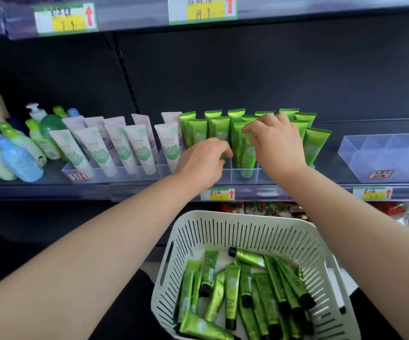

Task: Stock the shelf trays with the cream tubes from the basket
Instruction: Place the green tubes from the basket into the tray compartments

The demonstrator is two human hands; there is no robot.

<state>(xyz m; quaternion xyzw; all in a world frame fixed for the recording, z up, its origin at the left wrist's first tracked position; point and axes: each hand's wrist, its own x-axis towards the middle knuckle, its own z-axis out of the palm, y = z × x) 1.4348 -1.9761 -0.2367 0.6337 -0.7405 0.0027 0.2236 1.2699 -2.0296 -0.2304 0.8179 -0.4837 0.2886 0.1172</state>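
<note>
head view: right hand [275, 141] pinches green tube [247, 155] in tray [237, 176].
seat it upright; left hand [202, 160] curled, grip unclear.

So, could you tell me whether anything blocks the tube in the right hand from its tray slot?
Nothing visible: the right hand holds the green tube with its lower end inside the clear tray.
</note>
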